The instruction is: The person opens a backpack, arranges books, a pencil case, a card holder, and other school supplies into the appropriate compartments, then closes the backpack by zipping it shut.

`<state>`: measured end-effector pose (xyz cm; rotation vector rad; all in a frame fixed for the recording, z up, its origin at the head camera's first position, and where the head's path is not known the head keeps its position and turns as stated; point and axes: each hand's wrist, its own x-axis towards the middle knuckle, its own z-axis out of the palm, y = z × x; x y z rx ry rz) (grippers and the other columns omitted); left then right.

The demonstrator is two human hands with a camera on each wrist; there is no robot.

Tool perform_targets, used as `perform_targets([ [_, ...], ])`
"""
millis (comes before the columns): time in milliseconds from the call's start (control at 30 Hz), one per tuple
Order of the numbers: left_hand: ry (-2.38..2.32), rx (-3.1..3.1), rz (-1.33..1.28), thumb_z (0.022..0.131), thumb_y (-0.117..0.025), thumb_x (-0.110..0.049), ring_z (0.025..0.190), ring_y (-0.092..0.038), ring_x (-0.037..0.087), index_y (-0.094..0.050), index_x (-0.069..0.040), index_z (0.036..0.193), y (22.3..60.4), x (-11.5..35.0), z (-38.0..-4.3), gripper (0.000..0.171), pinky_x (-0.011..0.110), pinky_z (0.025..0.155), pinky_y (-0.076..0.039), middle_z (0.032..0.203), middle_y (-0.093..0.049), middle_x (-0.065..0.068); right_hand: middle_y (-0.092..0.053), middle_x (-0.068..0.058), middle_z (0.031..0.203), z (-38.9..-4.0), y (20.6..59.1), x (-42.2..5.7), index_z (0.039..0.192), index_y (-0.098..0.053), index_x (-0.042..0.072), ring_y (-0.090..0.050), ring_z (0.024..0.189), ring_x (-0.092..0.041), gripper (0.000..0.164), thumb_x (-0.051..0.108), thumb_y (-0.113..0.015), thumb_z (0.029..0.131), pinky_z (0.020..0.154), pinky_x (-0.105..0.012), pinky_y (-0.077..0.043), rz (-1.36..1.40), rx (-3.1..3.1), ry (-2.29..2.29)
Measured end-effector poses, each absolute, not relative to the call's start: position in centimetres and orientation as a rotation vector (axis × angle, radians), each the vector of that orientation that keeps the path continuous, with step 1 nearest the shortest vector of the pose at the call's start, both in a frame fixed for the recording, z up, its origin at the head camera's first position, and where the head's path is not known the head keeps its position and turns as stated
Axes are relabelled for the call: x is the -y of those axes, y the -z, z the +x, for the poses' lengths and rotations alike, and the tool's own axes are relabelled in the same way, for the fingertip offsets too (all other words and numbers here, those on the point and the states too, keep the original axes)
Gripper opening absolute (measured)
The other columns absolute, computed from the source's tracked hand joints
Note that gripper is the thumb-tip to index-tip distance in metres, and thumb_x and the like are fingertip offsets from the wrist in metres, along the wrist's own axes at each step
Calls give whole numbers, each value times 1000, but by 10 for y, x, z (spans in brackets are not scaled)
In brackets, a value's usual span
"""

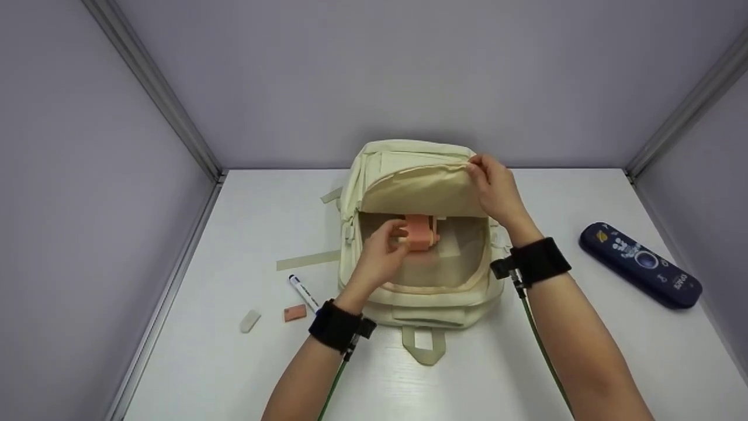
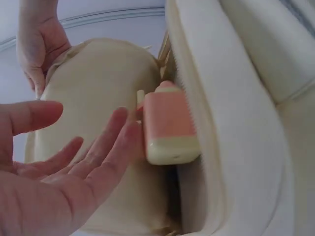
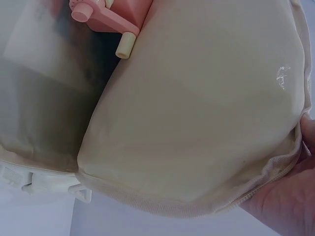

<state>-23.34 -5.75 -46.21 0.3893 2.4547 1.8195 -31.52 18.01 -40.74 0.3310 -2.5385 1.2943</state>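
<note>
A cream backpack [image 1: 423,301] lies on the white table with its front compartment unzipped. My right hand [image 1: 497,187] pinches the zippered edge of the flap [image 3: 197,108] and holds it up. Inside the opening sits a pink and cream pencil sharpener [image 2: 170,123] with a crank handle [image 3: 126,45]. My left hand [image 2: 74,182] is at the opening beside the sharpener, its fingers extended and apart from the thumb. The fingertips lie close to the sharpener's side; whether they touch it I cannot tell. The lower inside of the compartment is partly hidden.
Left of the backpack lie a marker [image 1: 304,292], a small pink block [image 1: 295,313] and a white eraser [image 1: 250,321]. A dark blue pencil case [image 1: 640,266] is at the right. Straps [image 1: 307,260] spread over the table, and grey walls [image 1: 421,70] stand around it.
</note>
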Motion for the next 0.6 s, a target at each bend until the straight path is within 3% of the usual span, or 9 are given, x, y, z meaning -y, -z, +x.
perform_targets([
  [100,-1824,-2816,532,94,-60,0,91,-63,24,-59,3,120,448,64,-237,26,32,77,-52,108,-61,16,-58,-14,90,-315,408,-181,110,-59,-6,-49,79,-20,26,18,-49,104,71,-31,-38,331,2545,-1305],
  [167,-1786,-3074,586,93,-64,-3,92,-61,24,-61,2,115,442,68,-245,23,33,80,-50,106,-59,15,-56,-12,88,-315,408,-181,111,-58,-5,-48,77,-20,26,19,-49,104,69,-29,-37,331,2550,-1317],
  [267,-1637,-3330,555,93,-68,-11,104,-55,27,-59,1,120,436,77,-261,30,37,90,-46,114,-54,16,-55,-9,86,-315,408,-181,112,-58,-5,-47,76,-18,27,20,-48,105,68,-28,-37,331,2558,-1328],
  [433,-1430,-3214,492,98,-60,-31,119,-54,28,-57,-3,131,432,90,-288,43,40,99,-43,126,-57,15,-57,-12,88,-314,410,-180,111,-58,-5,-48,78,-19,25,17,-49,104,70,-30,-38,334,2557,-1319],
  [600,-1386,-3049,503,99,-55,-35,108,-62,24,-66,-5,121,433,96,-300,39,39,93,-47,113,-68,10,-59,-14,90,-313,410,-180,111,-59,-5,-49,79,-20,25,17,-49,104,72,-32,-38,353,2562,-1319],
])
